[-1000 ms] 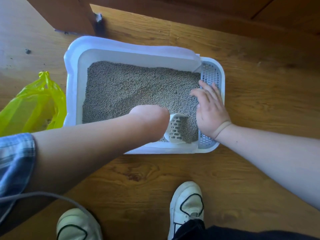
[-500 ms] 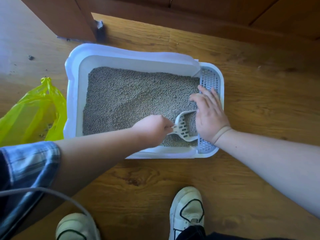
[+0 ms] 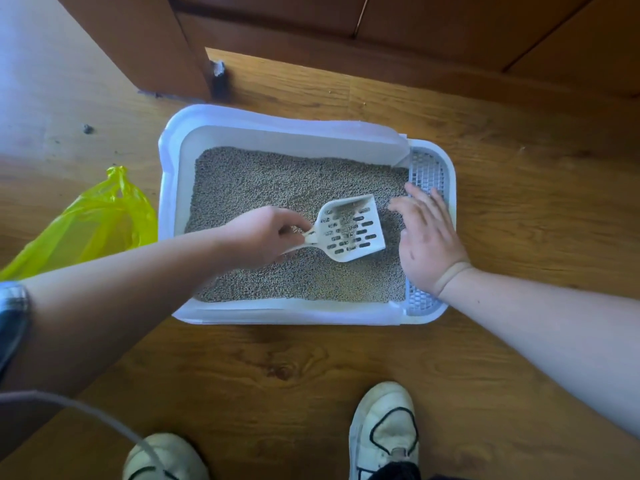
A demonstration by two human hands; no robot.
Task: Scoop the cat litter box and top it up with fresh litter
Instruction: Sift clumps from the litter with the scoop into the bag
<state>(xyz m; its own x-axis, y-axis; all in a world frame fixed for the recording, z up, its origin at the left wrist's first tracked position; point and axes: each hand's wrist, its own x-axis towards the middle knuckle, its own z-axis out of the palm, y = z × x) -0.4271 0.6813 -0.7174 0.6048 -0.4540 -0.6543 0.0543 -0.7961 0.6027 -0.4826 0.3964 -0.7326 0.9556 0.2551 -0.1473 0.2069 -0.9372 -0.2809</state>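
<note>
On the wooden floor (image 3: 311, 368) below brown doors (image 3: 138, 39), the litter box (image 3: 287, 133) sat beside a yellow bag (image 3: 97, 220). Your left grip (image 3: 263, 237) clutched the scoop (image 3: 349, 230) over the litter (image 3: 277, 181); your right grip (image 3: 429, 244) lay flat, fingers straight, against the box's grated edge.

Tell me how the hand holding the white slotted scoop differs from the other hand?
The left hand grips the handle of the white slotted plastic scoop; the right hand holds nothing. The left hand's fingers are curled; the right hand's are straight and spread, flat by the grated edge of the white plastic litter box. Both are bare, over the box.
</note>
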